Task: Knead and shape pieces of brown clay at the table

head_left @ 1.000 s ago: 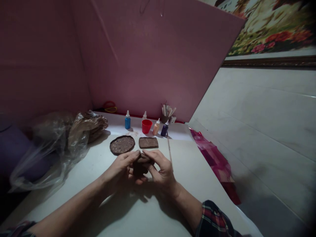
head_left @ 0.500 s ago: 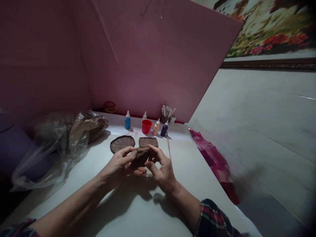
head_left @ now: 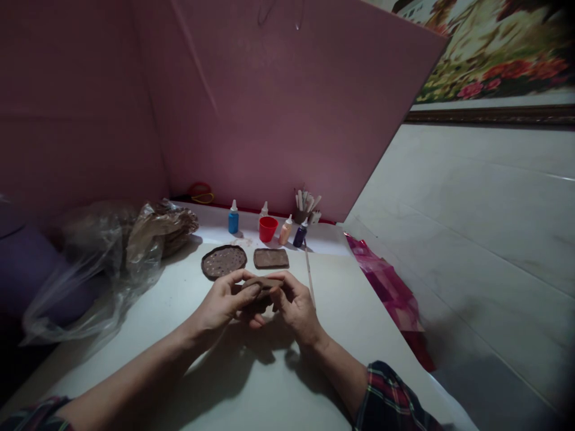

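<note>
Both my hands hold one brown clay piece [head_left: 262, 283] just above the white table [head_left: 251, 383]. My left hand [head_left: 223, 302] pinches its left end with thumb and fingers. My right hand [head_left: 294, 305] grips its right end, fingers curled over the top. Behind the hands lie a round dotted clay slab [head_left: 223, 261] and a rectangular clay slab [head_left: 270, 258]. A thin wooden stick [head_left: 309, 276] lies on the table just right of my right hand.
Blue bottle [head_left: 232, 219], red cup [head_left: 268, 228], orange bottle [head_left: 285, 231], dark bottle [head_left: 300, 234] and a tool holder [head_left: 304, 206] stand at the back. A plastic bag with clay [head_left: 112, 251] sits left. Pink board [head_left: 287, 108] behind; red patterned wrapper [head_left: 386, 287] right.
The clay piece has been turned and flattened between my fingers; my hands came closer together and both now pinch it at its ends.
</note>
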Action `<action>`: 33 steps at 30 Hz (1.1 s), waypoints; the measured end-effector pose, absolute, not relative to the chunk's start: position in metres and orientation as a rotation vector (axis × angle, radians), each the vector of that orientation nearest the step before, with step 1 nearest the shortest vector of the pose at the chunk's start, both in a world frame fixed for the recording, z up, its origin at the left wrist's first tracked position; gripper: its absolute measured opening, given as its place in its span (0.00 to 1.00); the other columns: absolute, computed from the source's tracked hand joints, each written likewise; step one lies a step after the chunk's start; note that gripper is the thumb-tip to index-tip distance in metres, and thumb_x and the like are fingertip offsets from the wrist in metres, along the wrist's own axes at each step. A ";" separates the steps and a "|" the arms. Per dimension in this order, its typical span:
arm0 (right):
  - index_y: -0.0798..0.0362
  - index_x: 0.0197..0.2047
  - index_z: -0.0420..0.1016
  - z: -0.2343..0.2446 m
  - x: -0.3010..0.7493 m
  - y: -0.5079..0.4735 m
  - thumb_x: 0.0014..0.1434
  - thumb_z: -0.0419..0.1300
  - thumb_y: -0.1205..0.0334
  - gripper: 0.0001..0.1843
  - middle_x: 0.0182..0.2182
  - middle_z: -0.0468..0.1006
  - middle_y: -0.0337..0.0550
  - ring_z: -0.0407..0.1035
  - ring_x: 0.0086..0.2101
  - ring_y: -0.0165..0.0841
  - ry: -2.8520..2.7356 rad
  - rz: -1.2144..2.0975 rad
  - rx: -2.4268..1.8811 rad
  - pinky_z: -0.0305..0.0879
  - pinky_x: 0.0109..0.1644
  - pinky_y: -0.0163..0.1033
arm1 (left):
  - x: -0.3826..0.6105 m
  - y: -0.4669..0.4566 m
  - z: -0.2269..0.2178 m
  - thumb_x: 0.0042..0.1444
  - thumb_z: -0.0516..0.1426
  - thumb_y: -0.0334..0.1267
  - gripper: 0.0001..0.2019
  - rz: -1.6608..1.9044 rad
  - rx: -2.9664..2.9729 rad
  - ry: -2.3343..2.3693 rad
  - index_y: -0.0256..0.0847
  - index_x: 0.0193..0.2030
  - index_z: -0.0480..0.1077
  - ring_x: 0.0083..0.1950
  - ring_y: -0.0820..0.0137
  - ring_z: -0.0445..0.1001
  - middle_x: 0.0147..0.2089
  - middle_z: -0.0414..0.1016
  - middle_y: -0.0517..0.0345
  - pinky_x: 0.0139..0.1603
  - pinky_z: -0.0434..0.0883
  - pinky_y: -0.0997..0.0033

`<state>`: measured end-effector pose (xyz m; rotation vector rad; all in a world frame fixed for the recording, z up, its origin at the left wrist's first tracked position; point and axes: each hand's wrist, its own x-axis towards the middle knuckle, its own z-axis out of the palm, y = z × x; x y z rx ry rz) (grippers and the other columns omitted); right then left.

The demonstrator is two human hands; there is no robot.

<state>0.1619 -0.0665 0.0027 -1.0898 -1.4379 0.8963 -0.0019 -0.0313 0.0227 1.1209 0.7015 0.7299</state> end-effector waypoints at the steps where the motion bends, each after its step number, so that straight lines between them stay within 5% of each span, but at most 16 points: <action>1: 0.54 0.43 0.74 0.005 0.161 -0.066 0.58 0.59 0.47 0.19 0.28 0.75 0.40 0.67 0.28 0.29 -1.405 0.929 -1.092 0.64 0.32 0.33 | -0.002 -0.032 0.023 0.53 0.61 0.44 0.15 0.735 1.134 0.706 0.36 0.41 0.66 0.24 0.70 0.76 0.30 0.76 0.56 0.25 0.73 0.73; 13: 0.55 0.42 0.74 0.006 0.160 -0.064 0.53 0.65 0.59 0.14 0.29 0.77 0.38 0.69 0.28 0.28 -1.193 1.053 -1.044 0.67 0.34 0.34 | 0.001 -0.029 0.018 0.52 0.61 0.48 0.19 0.731 1.061 0.675 0.37 0.45 0.66 0.26 0.70 0.76 0.32 0.75 0.55 0.28 0.74 0.71; 19: 0.52 0.49 0.73 0.003 0.163 -0.066 0.54 0.63 0.63 0.17 0.41 0.77 0.44 0.71 0.42 0.35 -1.483 0.746 -1.101 0.66 0.48 0.40 | -0.001 -0.029 0.021 0.54 0.59 0.48 0.17 0.686 0.926 0.680 0.38 0.42 0.65 0.25 0.70 0.75 0.30 0.74 0.56 0.27 0.72 0.70; 23: 0.51 0.55 0.66 -0.002 0.163 -0.064 0.53 0.65 0.58 0.26 0.39 0.77 0.43 0.71 0.39 0.34 -1.396 0.927 -0.973 0.68 0.44 0.39 | -0.002 -0.029 0.026 0.55 0.59 0.41 0.12 0.720 0.840 0.618 0.38 0.39 0.63 0.25 0.69 0.75 0.30 0.75 0.53 0.25 0.69 0.73; 33: 0.53 0.47 0.69 -0.003 0.161 -0.055 0.52 0.66 0.55 0.21 0.37 0.77 0.43 0.70 0.34 0.31 -1.230 1.125 -0.886 0.65 0.33 0.34 | -0.004 -0.024 0.022 0.49 0.65 0.37 0.17 0.793 0.816 0.644 0.35 0.40 0.62 0.25 0.70 0.76 0.31 0.76 0.50 0.24 0.71 0.76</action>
